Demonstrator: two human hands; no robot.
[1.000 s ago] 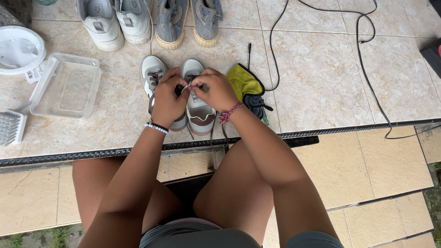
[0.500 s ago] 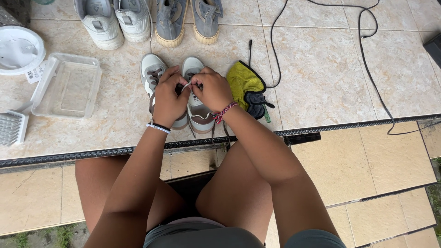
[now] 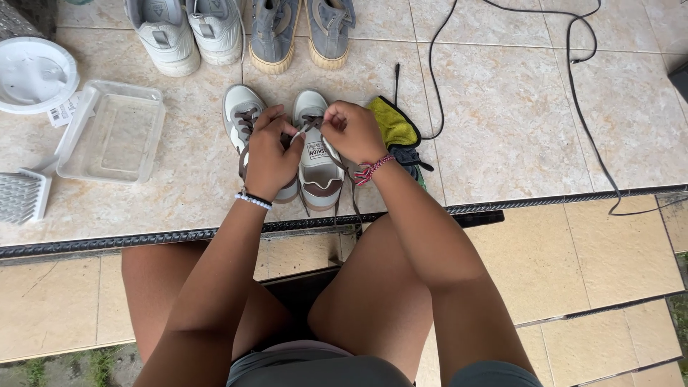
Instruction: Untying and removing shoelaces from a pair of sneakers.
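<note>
A pair of white and brown sneakers stands on the tiled ledge: the left shoe (image 3: 239,112) and the right shoe (image 3: 319,168). My left hand (image 3: 269,153) and my right hand (image 3: 352,131) meet over the right shoe and pinch its brown lace (image 3: 310,125) between the fingertips. Loose lace ends (image 3: 351,204) hang over the ledge edge toward my knees. My left hand covers most of the left shoe's rear.
A yellow-green cloth (image 3: 393,123) lies just right of the shoes. White sneakers (image 3: 185,30) and grey sneakers (image 3: 301,27) stand behind. A clear plastic tray (image 3: 109,130), a white round lid (image 3: 34,75) and a white brush (image 3: 25,195) sit left. A black cable (image 3: 573,86) snakes at right.
Both hands stay on the right shoe's lace; the fingers have shifted slightly and the lace is drawn a little tighter between them.
</note>
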